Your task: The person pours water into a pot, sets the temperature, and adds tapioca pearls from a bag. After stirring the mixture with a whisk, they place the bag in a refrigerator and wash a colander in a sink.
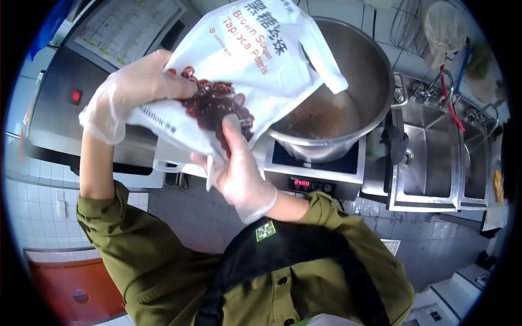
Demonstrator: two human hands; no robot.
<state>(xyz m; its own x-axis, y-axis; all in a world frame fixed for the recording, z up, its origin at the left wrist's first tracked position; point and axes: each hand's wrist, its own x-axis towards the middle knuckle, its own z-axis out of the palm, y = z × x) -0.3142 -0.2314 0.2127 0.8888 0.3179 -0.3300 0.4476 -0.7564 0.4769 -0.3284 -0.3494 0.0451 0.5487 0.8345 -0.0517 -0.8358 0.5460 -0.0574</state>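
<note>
A white plastic bag printed "Brown Sugar Tapioca Pearls" is tilted, its upper right end reaching over the rim of a large steel pot. Dark brown pearls show on the bag's front. My left hand, in a clear glove, grips the bag's left edge. With its thumb on the front, my gloved right hand holds the lower corner. Inside the pot, partly hidden by the bag, brown matter lies in cloudy liquid. The bag's mouth is not clearly visible.
The pot stands on an induction cooker with a lit red display. Steel sinks with taps are at the right. A whisk hangs on the back wall. At the left stands a steel machine with a red light and a paper chart on top.
</note>
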